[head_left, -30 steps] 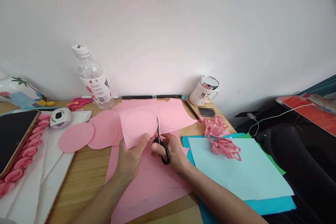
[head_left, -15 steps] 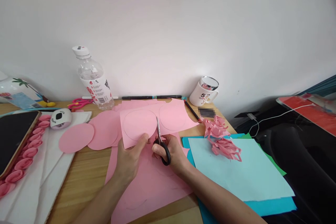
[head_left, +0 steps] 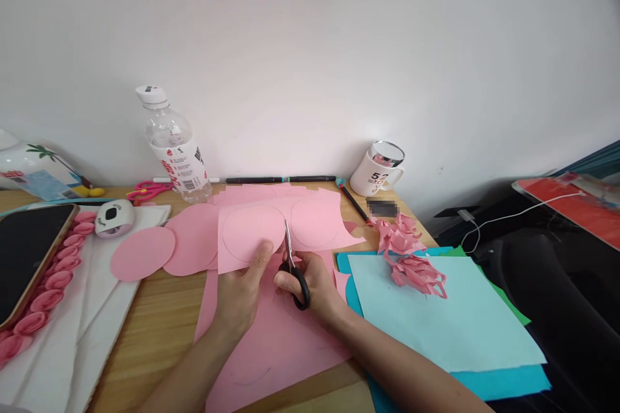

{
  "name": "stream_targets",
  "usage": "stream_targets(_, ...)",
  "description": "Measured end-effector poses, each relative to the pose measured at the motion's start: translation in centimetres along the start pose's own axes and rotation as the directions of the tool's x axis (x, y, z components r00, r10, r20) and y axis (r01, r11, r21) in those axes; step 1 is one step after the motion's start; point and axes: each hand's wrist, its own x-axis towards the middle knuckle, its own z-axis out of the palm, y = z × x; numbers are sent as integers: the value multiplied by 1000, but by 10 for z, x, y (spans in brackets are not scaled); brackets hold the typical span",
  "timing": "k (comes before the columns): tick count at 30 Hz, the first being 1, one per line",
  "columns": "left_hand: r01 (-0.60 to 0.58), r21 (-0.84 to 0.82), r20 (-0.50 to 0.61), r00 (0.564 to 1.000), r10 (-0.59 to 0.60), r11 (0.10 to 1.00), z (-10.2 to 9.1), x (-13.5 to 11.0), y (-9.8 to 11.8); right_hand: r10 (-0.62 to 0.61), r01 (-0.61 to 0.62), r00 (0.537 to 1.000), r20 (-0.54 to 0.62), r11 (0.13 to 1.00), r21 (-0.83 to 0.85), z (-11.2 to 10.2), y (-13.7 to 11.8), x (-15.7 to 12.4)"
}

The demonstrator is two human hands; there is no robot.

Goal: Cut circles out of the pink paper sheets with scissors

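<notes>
My left hand (head_left: pixel 242 293) pinches the lower edge of a pink paper sheet (head_left: pixel 254 232), thumb on top. Two large circles are drawn in pencil on this sheet. In my right hand (head_left: pixel 312 284) is a pair of black-handled scissors (head_left: pixel 301 287), its blades pointing away from me and lying at the paper between the two circles. Below both hands lies a larger pink sheet (head_left: pixel 281 361) with faint pencil lines. Left of the held sheet, overlapping cut pink paper circles (head_left: pixel 143 253) rest on the table.
Behind stand a plastic bottle (head_left: pixel 177 148) and a white mug (head_left: pixel 375 171), with black pens (head_left: pixel 310 178) along the wall. Crumpled pink scraps (head_left: pixel 416 274) lie on pale blue paper (head_left: pixel 445 329) at right. At left are a phone (head_left: pixel 29 251), paper roses (head_left: pixel 58 281) and pink scissors (head_left: pixel 150 190).
The scissors and my right hand have shifted slightly left and toward me. The held sheet has turned and tilted a little, its right part dipping lower.
</notes>
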Motion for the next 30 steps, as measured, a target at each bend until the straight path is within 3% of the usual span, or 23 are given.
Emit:
stream_targets(4, 12, 8, -47, 999, -12, 1000, 0, 1, 1, 12, -13, 1000, 21, 998, 55, 0, 1, 1)
stream_targets(11, -108, 139, 44, 994, 102, 984, -5, 1, -4, -13, 4, 998, 64, 991, 130, 0, -9, -1)
stream_targets(17, -161, 164, 32, 987, 158, 973, -6, 2, -6, -46, 35, 996, 73, 990, 140, 0, -16, 0)
stream_targets(23, -118, 131, 75, 991, 109, 984, -4, -1, 0, -62, 57, 995, 76, 996, 74, -1, -19, 0)
stream_targets(30, -138, 112, 64, 989, 131, 984, -5, 1, -10, -81, 75, 993, 80, 995, 69, 2, -21, -2)
